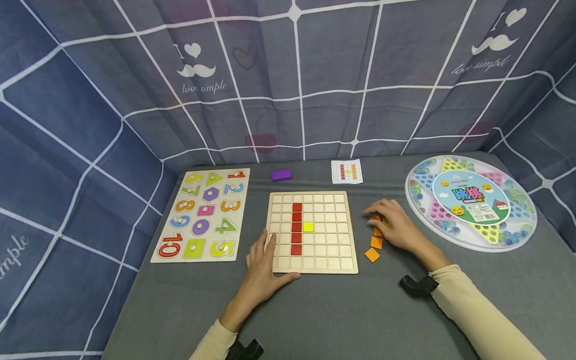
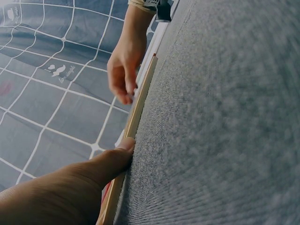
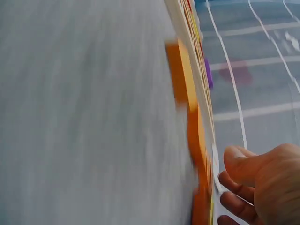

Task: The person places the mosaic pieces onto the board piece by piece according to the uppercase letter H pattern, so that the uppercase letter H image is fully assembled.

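A wooden grid board (image 1: 324, 253) lies in the middle of the table. Several red squares (image 1: 296, 227) form a column on it, and one yellow square (image 1: 308, 227) sits beside that column. My left hand (image 1: 261, 272) steadies the board's near left corner, fingers extended along the left side. Its thumb (image 2: 119, 152) rests against the near edge. To the right of the board, several orange square tiles (image 1: 376, 242) lie in a loose line. Over the far ones hovers my right hand (image 1: 396, 226); in the right wrist view its thumb and fingers are apart with nothing between them.
Behind the board are a purple block (image 1: 281, 175) and a small pattern card (image 1: 347, 171). A number-and-shape board (image 1: 202, 215) lies at left. The round game board (image 1: 470, 200) is at right. A grid-patterned cloth (image 1: 270, 75) hangs behind the table.
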`<action>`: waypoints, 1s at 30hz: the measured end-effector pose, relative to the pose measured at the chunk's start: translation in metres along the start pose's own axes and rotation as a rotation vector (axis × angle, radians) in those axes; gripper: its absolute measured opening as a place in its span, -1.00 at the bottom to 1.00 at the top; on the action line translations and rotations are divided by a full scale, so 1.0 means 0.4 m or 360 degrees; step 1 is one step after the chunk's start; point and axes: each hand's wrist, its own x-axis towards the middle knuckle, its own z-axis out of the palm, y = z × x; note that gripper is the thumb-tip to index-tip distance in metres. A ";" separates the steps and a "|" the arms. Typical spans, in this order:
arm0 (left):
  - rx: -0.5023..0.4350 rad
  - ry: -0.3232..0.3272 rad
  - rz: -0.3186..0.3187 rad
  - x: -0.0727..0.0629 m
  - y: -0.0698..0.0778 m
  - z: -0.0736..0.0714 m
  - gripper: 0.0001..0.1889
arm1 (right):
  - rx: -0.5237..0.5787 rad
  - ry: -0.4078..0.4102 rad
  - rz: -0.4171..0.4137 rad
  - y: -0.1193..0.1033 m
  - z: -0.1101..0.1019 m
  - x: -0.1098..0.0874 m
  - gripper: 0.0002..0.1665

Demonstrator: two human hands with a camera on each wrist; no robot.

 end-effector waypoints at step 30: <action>-0.0030 -0.0012 0.0002 0.000 -0.004 0.002 0.19 | 0.0031 -0.0035 0.0014 0.058 -0.048 -0.051 -0.58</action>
